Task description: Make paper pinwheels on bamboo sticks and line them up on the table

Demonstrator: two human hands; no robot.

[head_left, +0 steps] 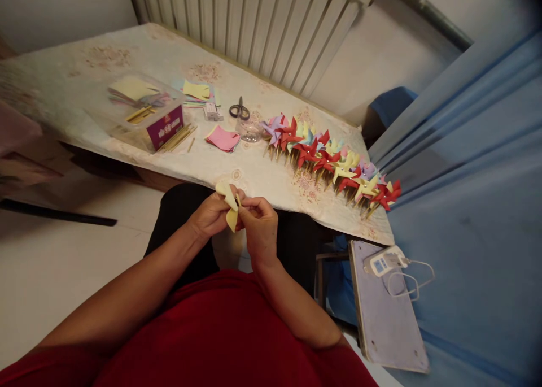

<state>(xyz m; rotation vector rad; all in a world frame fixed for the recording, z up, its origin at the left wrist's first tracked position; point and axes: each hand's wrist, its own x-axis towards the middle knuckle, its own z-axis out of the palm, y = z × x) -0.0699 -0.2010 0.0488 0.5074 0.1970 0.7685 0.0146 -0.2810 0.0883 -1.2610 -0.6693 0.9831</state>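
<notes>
Yellow paper pinwheel [231,205] pinched between my left hand [210,214] and right hand [259,229], lower centre; folds may spring loose if grip slackens.

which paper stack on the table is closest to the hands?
The pink paper stack, lying just left of the scissors and pinwheel row. The yellow stack and the stack on the clear box sit farther back.
</notes>
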